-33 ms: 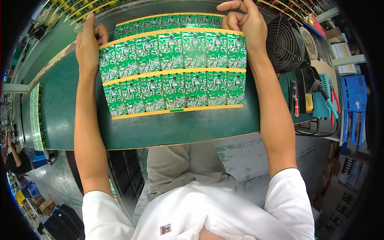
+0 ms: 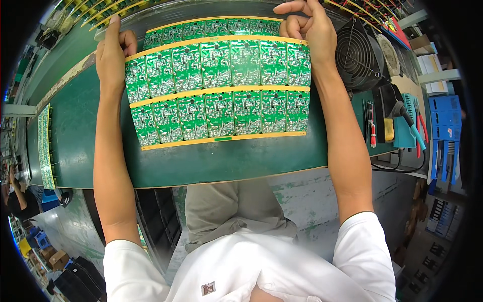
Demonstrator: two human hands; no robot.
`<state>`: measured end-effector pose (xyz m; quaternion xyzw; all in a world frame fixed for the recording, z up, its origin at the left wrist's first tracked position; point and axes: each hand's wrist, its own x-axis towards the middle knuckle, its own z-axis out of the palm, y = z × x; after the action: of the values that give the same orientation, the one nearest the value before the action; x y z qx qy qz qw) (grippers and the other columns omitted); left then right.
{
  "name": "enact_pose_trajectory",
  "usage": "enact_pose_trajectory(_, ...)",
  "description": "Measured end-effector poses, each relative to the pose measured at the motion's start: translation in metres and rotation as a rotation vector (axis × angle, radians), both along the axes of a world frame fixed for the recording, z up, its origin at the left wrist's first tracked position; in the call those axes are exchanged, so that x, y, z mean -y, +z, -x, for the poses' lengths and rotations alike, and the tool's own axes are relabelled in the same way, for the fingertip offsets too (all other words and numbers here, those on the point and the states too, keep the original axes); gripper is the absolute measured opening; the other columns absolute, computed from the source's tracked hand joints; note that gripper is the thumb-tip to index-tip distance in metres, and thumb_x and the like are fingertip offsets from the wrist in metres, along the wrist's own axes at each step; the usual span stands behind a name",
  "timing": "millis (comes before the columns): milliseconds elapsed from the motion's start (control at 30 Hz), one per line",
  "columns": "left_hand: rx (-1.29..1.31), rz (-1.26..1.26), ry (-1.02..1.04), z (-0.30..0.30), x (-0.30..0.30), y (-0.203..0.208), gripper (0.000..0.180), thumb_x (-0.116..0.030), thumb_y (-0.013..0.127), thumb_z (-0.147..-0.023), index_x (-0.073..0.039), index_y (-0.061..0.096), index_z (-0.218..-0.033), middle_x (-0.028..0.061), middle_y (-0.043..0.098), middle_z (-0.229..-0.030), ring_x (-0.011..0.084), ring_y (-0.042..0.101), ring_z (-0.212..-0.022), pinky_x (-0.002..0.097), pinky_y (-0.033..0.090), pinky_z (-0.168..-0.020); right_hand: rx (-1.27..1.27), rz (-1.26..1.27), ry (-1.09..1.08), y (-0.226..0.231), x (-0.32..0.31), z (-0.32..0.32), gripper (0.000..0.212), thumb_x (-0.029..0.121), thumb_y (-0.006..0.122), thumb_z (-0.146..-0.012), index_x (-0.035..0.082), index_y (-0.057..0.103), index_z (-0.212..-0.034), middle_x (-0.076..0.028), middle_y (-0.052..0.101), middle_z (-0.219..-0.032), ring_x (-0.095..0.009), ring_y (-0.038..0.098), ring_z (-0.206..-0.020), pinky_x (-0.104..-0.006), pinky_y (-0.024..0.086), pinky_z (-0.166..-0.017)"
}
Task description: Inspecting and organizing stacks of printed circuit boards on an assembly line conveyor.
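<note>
**PCB panel (image 2: 217,110) crosswise, long axis L-R**

L hand (image 2: 109,59) at panel's far L corner: one finger out straight, others curled. R hand (image 2: 320,41) at far R corner, likewise. Can't tell if either clamps the panel, contact hidden. Panel's over green bench (image 2: 226,168), solder side facing cam, R end slightly farther out. 2nd panel (image 2: 216,26) just beyond, also L-R, partly covered. Blk fan (image 2: 353,56) right of R hand.

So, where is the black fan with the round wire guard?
In the head view, the black fan is at the upper right, just right of the person's right hand, which comes between it and the green circuit-board panel.
</note>
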<state>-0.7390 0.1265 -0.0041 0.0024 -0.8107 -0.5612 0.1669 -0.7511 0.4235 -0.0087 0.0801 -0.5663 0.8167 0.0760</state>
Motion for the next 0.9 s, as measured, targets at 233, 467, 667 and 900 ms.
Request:
enact_pose_trajectory(233,-0.023,0.005,-0.040,0.002,0.005,-0.002,0.068,-0.051,0.031,-0.097,-0.007,0.043,-0.046,-0.0028,0.036,-0.047,0.0076,0.030,-0.049,0.0208,0.023,-0.053,0.034,-0.021,0.029,0.001,-0.001,0.001,0.061,0.040,0.029,-0.104,-0.002,0.066,-0.079,-0.001,0.038,-0.036,-0.011,0.030,-0.028,-0.0212,0.033,-0.036)
enact_pose_trajectory(467,-0.021,-0.023,-0.044,0.003,0.006,-0.004,0.063,-0.043,0.033,-0.100,-0.010,0.034,-0.046,-0.0019,0.033,-0.053,0.0080,0.029,-0.054,0.0225,0.021,-0.055,-0.005,-0.019,0.019,-0.005,-0.003,0.005,0.062,0.040,0.029,-0.104,-0.002,0.066,-0.079,-0.001,0.038,-0.036,-0.011,0.030,-0.028,-0.0214,0.032,-0.036)
enact_pose_trajectory(667,-0.017,-0.051,-0.029,-0.002,-0.005,0.004,0.063,-0.044,0.033,-0.100,-0.010,0.035,-0.046,-0.0016,0.034,-0.054,0.0079,0.029,-0.054,0.0226,0.021,-0.054,0.018,0.018,0.052,-0.003,-0.003,0.004,0.061,0.038,0.030,-0.104,-0.003,0.066,-0.078,-0.001,0.038,-0.036,-0.011,0.030,-0.028,-0.0214,0.033,-0.036)
enact_pose_trajectory(900,-0.002,-0.098,-0.060,-0.003,-0.004,0.006,0.063,-0.044,0.034,-0.099,-0.010,0.036,-0.046,-0.0017,0.035,-0.054,0.0075,0.030,-0.053,0.0221,0.021,-0.053,-0.003,-0.179,0.052,0.008,-0.004,-0.010,0.055,0.039,0.030,-0.102,-0.002,0.065,-0.091,0.001,0.035,-0.044,-0.010,0.039,-0.041,-0.0197,0.029,-0.045)
